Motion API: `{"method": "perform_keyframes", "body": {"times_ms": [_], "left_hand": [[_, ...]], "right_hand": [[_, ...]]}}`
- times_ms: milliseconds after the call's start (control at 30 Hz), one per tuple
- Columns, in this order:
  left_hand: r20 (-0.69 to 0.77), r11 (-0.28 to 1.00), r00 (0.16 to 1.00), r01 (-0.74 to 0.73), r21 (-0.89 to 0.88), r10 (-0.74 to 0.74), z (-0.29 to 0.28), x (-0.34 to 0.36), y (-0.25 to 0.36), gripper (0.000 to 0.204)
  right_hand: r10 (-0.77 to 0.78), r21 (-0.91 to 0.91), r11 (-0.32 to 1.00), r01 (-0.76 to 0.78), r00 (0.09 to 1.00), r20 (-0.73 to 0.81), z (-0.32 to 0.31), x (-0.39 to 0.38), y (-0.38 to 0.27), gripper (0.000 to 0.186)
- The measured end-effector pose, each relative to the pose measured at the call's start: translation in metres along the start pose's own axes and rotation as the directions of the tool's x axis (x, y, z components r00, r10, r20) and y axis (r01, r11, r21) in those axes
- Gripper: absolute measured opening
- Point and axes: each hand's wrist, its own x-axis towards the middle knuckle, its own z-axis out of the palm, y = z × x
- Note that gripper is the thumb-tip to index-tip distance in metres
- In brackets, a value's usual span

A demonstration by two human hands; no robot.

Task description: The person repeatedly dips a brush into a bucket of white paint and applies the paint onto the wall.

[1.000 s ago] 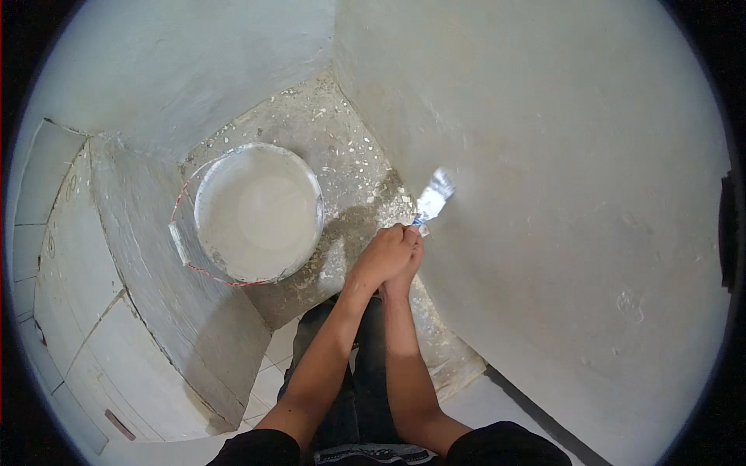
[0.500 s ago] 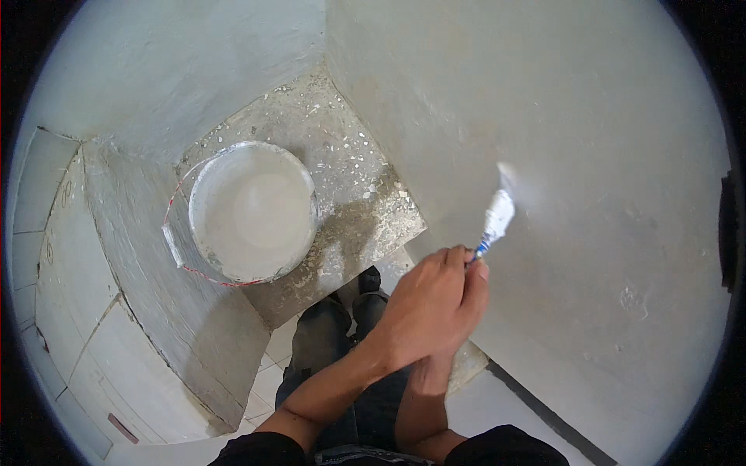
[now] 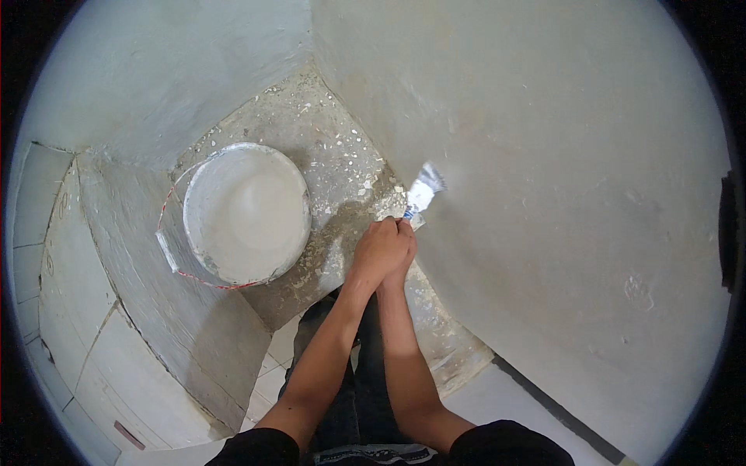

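Note:
A paintbrush [image 3: 422, 194] with a blue handle, its upper part coated in white, points up and to the right with its bristles by the right wall. My left hand [image 3: 378, 250] and my right hand [image 3: 402, 262] are closed together around its handle. Most of the right hand is hidden behind the left. To the left of both hands stands a round bucket [image 3: 191, 225] filled with pale, creamy paint. Its wire bail, with a white grip, hangs over the left side.
The bucket rests on a paint-spattered ledge [image 3: 334, 140] in a corner. A smooth grey wall [image 3: 559, 194] rises on the right and another wall [image 3: 179, 70] at the back. Pale floor tiles [image 3: 272, 380] show below the ledge, beside my legs.
Both hands and the paintbrush have moved left and slightly nearer the ledge, away from the middle of the right wall. The bucket stays on the ledge.

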Motion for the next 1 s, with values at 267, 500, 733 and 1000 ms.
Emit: {"method": "perform_keyframes", "body": {"times_ms": [267,500,733,1000], "left_hand": [[0.006,0.995,0.996,0.086,-0.055,-0.086,0.004,0.004,-0.024,0.044],[0.09,0.992,0.988,0.126,0.003,-0.126,0.04,0.014,-0.052,0.046],[0.035,0.992,0.993,-0.113,-0.051,0.115,0.048,0.002,-0.012,0.042],[-0.098,0.853,0.921,-0.387,-0.351,0.377,-0.007,-0.068,0.031,0.033]], "right_hand": [[0.113,0.04,0.993,-0.115,0.992,0.055,0.003,-0.014,0.004,0.013],[0.118,-0.183,0.973,-0.141,0.984,-0.131,-0.025,-0.012,0.014,0.016],[-0.203,-0.13,0.952,0.276,0.891,0.407,-0.078,-0.007,-0.002,0.026],[-0.291,-0.833,0.033,0.552,0.803,0.52,-0.063,-0.034,0.004,0.022]]}}
